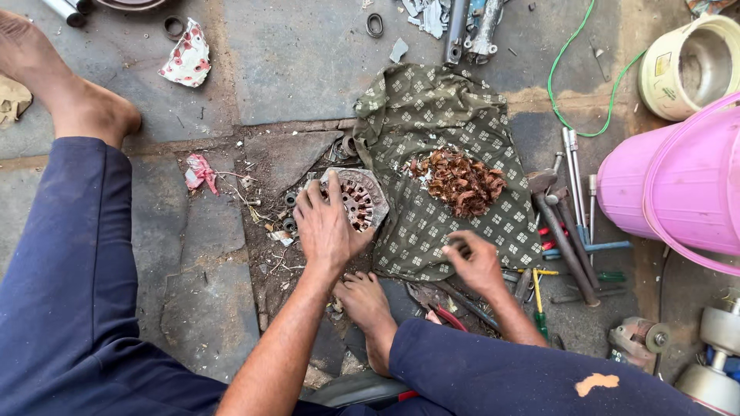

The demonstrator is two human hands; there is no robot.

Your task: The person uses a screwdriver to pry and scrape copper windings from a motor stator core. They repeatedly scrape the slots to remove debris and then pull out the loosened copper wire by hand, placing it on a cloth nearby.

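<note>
The fingers of the left hand are spread and curled over the rim of a round metal stator, gripping its near-left edge and pressing it down; the slotted core with its copper-coloured teeth shows just beyond the fingertips. The stator lies on the left edge of a green patterned cloth spread on the stone floor.

The right hand sits to the right of the left hand, resting on the near edge of the same cloth, its fingers bent inward and nearly closed; whether they pinch anything I cannot tell.

Just beyond the right hand a heap of stripped copper wire lies on the cloth. To the right of that hand are hand tools: a hammer, screwdrivers and pliers with red handles close to the wrist. Further right stands a pink bucket and beyond it a cream pot. A bare foot rests on the floor between the two forearms. Far left of the left hand lies a crumpled spotted rag.
</note>
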